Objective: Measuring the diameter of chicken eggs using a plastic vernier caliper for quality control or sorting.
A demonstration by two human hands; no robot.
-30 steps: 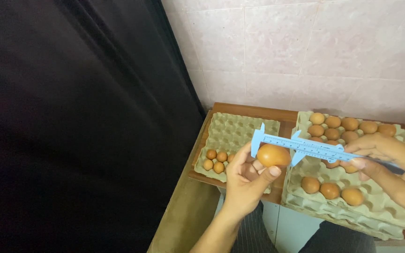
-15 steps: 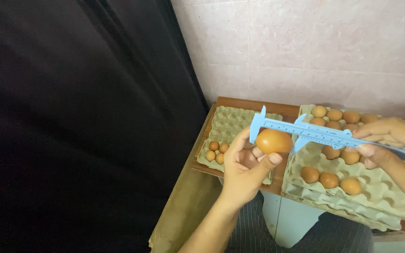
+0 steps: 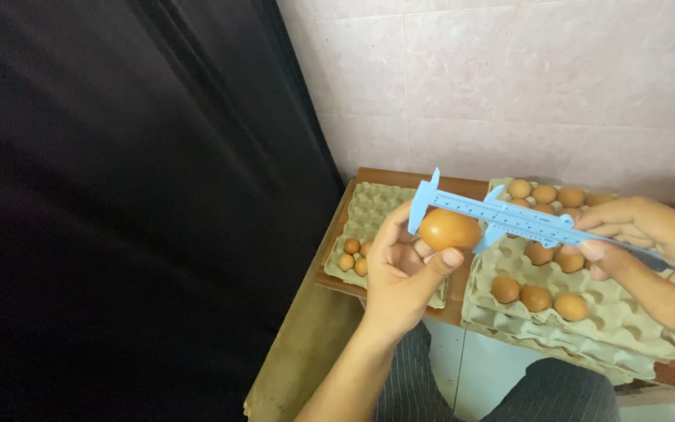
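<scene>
**Brown egg held between the jaws of a blue caliper, over two sets of egg trays**

The left hand (image 3: pixel 400 277) holds a smooth brown egg (image 3: pixel 450 230) up over the table, its fingers curled around the egg from below and behind and the thumb pressed against its lower right side. The right hand (image 3: pixel 650 242) grips the beam of a light-blue plastic sliding caliper (image 3: pixel 509 216), fingers closed round the far end with the thumb lying along the underside. The caliper's jaws stand one on each side of the egg, the fixed jaw at its left end and the sliding jaw at its right, both just at the shell.

Below the hands is a dark brown wooden table (image 3: pixel 400 178) set against a pale pink tiled wall (image 3: pixel 509 86). Two containers sit on it:

- A grey-green moulded pulp egg tray on the left (image 3: pixel 369 209), mostly bare cups. Three small brown eggs (image 3: pixel 351 255) show in its near left part, close together; the left hand hides the cups beside them, so more may lie there.
- A stack of grey-green pulp egg trays on the right (image 3: pixel 626 328), several layers deep at the near edge. The top tray holds larger brown eggs (image 3: pixel 535 297): three in the far row, two in the middle partly under the caliper, and three in the near row, eight seen in all. The right hand covers part of this tray.

A black curtain (image 3: pixel 119 195) hangs at the left.
</scene>
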